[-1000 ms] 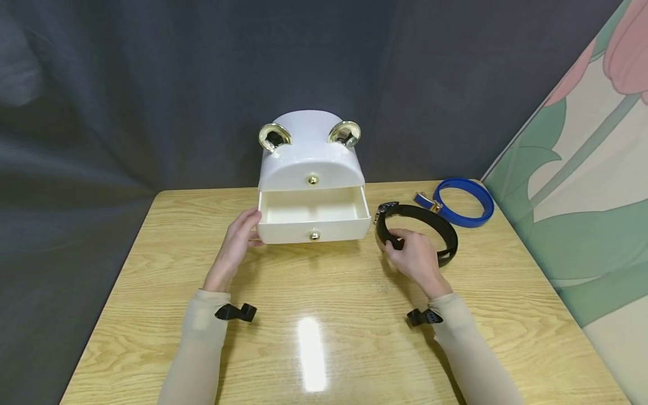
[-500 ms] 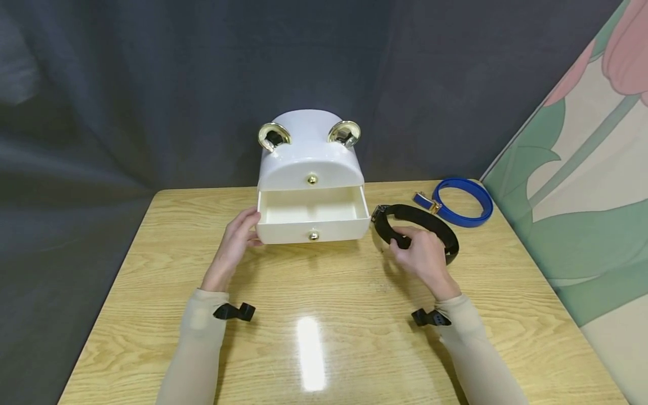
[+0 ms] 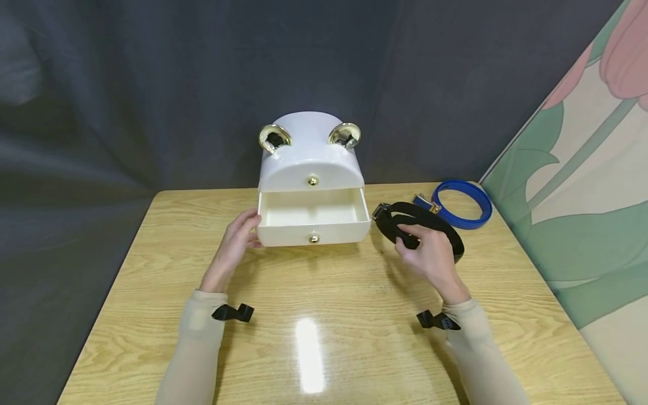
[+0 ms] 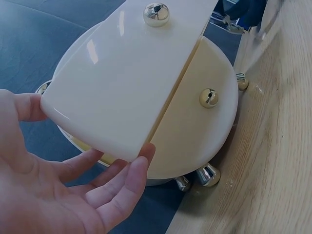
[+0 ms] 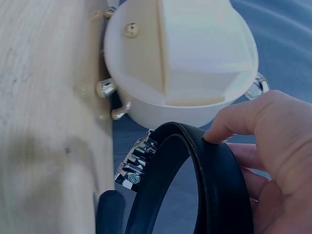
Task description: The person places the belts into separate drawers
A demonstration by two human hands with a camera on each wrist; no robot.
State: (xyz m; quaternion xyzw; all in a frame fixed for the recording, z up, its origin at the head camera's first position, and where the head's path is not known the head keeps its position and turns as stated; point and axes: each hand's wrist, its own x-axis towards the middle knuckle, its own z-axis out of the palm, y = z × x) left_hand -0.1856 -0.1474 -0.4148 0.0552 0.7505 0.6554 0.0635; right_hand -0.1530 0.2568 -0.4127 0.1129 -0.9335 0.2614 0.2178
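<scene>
A person's right hand [image 3: 427,256] pinches a looped black belt [image 5: 222,183] right of an open white drawer [image 3: 336,234], whose left end the left hand [image 3: 235,237] grips. Beyond stand the drawer's cabinet [image 3: 311,149], a blue belt [image 3: 464,224] on the wooden surface [image 3: 354,326] and a dark curtain [image 3: 202,95].

Black, silver-buckled belt [image 3: 431,217] is held coiled beside the white, gold-knobbed drawer [image 3: 335,233], which is extended and gripped at left.
</scene>
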